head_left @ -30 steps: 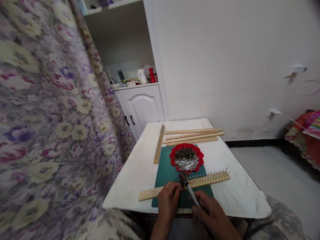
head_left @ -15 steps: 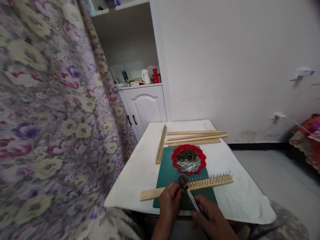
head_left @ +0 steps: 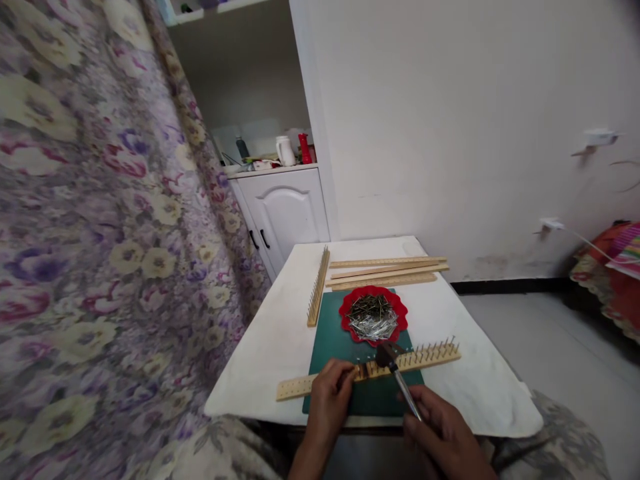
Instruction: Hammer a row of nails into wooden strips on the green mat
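A light wooden strip (head_left: 296, 387) with rows of holes lies across the green mat (head_left: 327, 320); several upright nails (head_left: 435, 352) stand in its right part. My left hand (head_left: 330, 393) is closed at the strip's middle, fingertips pinched around what looks like a nail (head_left: 359, 363). My right hand (head_left: 443, 427) is wrapped round the grip of a hammer (head_left: 407, 393) with a dark head and a shiny metal shaft. The hammer's head is over the strip, right of my left fingertips. Beyond it, a red scalloped dish (head_left: 345, 319) holds a heap of loose nails (head_left: 375, 327).
A nail-studded strip (head_left: 319, 290) lies at the table's left. Several wooden strips (head_left: 387, 270) lie at the back. A white cloth covers the table (head_left: 255, 367). A floral curtain (head_left: 150, 253) hangs at left, beside a white cabinet (head_left: 285, 207).
The hammer's head has moved right, away from my left fingertips, and my right hand has shifted right with it. My left hand stays at the strip. The whole view has shifted slightly.
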Demonstrator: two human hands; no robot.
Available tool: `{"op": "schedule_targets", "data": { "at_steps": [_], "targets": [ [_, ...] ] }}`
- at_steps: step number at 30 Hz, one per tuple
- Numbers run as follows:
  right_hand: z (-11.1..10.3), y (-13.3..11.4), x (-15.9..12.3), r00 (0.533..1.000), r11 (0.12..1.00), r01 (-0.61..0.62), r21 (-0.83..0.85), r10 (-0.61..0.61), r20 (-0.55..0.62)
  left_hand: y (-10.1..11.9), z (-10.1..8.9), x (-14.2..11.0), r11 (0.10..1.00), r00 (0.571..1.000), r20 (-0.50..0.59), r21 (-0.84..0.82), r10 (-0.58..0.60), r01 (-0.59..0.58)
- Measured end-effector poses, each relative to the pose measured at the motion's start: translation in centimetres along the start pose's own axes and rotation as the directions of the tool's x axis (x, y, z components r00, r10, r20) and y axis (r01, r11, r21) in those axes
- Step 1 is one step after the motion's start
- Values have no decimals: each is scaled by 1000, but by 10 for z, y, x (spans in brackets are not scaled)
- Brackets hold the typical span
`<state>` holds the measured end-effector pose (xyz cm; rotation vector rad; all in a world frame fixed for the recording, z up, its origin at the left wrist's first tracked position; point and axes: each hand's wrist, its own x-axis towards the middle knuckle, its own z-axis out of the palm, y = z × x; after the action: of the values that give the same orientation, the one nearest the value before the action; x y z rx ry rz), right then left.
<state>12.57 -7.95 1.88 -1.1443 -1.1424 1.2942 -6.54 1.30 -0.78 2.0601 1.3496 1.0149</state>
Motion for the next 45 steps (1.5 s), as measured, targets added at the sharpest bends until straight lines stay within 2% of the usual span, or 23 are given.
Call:
{"op": "schedule_targets", "data": {
  "at_steps": [4, 6, 8, 10, 12, 15, 19, 28, 36, 45],
  "targets": [
    [-13, 9, -4, 993, 993, -96, 70, 101, -59, 4, -15, 26, 999, 1000, -22, 48, 19, -18],
    [-17, 11, -4, 988, 989, -123, 86, 130, -80, 10, -16, 47, 991, 997, 28, 114, 66, -69],
    [-20, 12, -3, 987, 989, -116, 92, 126, -104, 18, -9, 72, 967, 986, 139, 221, 95, -124],
    [-21, 15, -2, 987, 990, -99, 100, 110, -116, 24, 3, 95, 916, 959, 277, 368, 57, -160],
    [-23, 19, -1, 988, 991, -80, 111, 94, -126, 28, 18, 113, 889, 939, 344, 423, 22, -176],
    [-25, 27, 0, 982, 987, -75, 140, 98, -161, 28, 35, 130, 864, 921, 390, 469, -18, -181],
    [-28, 35, 2, 976, 983, -59, 172, 94, -199, 27, 46, 138, 834, 894, 447, 505, -33, -222],
    [-36, 38, 5, 988, 980, -13, 196, 44, -150, 34, 50, 141, 776, 854, 516, 564, -63, -283],
    [-35, 39, 7, 987, 987, 6, 163, 21, -162, 37, 50, 140, 776, 860, 502, 576, -90, -255],
    [-29, 24, 2, 985, 985, -2, 173, 31, -168, 28, 35, 136, 855, 892, 451, 452, 28, -256]
  ]
}}
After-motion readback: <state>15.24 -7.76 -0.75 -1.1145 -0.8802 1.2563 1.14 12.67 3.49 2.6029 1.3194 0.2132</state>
